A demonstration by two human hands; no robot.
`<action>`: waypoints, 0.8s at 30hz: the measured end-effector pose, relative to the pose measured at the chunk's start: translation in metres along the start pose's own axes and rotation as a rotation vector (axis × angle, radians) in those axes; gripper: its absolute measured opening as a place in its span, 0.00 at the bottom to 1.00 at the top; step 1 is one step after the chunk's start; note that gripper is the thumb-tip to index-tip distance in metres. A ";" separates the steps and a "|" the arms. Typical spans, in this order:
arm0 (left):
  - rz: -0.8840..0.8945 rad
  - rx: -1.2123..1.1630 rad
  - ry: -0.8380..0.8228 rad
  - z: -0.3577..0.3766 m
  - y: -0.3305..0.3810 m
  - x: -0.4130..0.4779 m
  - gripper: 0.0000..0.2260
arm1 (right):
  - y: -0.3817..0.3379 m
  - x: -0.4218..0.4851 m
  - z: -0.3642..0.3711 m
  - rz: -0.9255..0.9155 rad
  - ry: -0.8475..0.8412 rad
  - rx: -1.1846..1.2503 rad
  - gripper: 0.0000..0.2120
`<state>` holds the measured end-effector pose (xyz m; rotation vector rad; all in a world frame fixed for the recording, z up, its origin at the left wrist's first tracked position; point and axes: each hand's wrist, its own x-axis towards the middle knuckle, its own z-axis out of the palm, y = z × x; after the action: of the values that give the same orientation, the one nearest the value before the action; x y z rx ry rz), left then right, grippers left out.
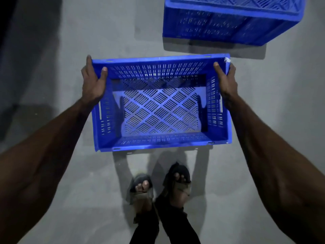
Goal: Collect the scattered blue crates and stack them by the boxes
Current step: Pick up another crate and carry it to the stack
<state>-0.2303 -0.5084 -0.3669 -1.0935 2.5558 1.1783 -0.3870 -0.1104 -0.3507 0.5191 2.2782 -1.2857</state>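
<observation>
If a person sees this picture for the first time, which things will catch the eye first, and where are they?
First comes the bright blue open crate in the middle, empty, held over the grey floor by the left hand and the right hand, each gripping a short side. Next is a second blue crate at the upper right, seemingly turned upside down on the floor. Below the held crate, two sandalled feet show.

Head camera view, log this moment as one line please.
left hand: gripping open blue slatted plastic crate | right hand: gripping opposite rim | second blue crate: upside down on floor
</observation>
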 end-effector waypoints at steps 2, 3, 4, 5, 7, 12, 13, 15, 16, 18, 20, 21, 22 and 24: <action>-0.048 -0.086 -0.030 -0.008 0.003 -0.001 0.35 | -0.002 0.000 -0.005 0.034 -0.022 -0.020 0.41; -0.072 -0.121 -0.028 -0.012 0.005 -0.003 0.37 | -0.005 -0.004 -0.008 0.025 -0.029 -0.044 0.40; -0.094 -0.124 -0.014 -0.016 0.006 -0.009 0.39 | -0.005 -0.012 -0.010 -0.007 -0.025 -0.084 0.39; -0.122 -0.097 0.009 -0.019 0.006 -0.018 0.38 | -0.005 -0.023 -0.012 -0.038 -0.002 -0.137 0.38; -0.197 -0.080 0.054 -0.025 -0.003 -0.038 0.32 | 0.002 -0.047 -0.017 -0.060 0.058 -0.213 0.38; -0.440 -0.441 -0.019 -0.039 -0.030 -0.068 0.18 | 0.026 -0.065 -0.040 0.002 0.229 -0.108 0.30; -0.451 -0.518 -0.047 -0.042 -0.032 -0.067 0.14 | 0.031 -0.061 -0.047 0.041 0.235 -0.071 0.32; -0.444 -0.576 -0.057 -0.046 -0.038 -0.060 0.12 | 0.041 -0.049 -0.058 0.150 0.146 0.046 0.37; -0.444 -0.579 -0.042 -0.046 -0.039 -0.056 0.14 | 0.043 -0.043 -0.062 0.198 0.062 0.096 0.38; -0.468 -0.565 -0.040 -0.044 -0.043 -0.049 0.20 | 0.047 -0.031 -0.064 0.249 -0.079 0.117 0.38; -0.490 -0.566 -0.095 -0.039 -0.041 -0.046 0.19 | 0.050 -0.023 -0.060 0.243 -0.141 0.111 0.34; -0.486 -0.551 -0.106 -0.037 -0.041 -0.045 0.18 | 0.051 -0.019 -0.056 0.232 -0.148 0.112 0.32; -0.475 -0.534 -0.093 -0.034 -0.038 -0.044 0.17 | 0.050 -0.017 -0.052 0.225 -0.144 0.118 0.30; -0.465 -0.498 -0.047 -0.030 -0.037 -0.043 0.17 | 0.051 -0.010 -0.046 0.228 -0.136 0.129 0.29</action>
<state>-0.1691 -0.5219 -0.3525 -1.6147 1.8489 1.7005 -0.3611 -0.0467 -0.3596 0.6926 1.9715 -1.3156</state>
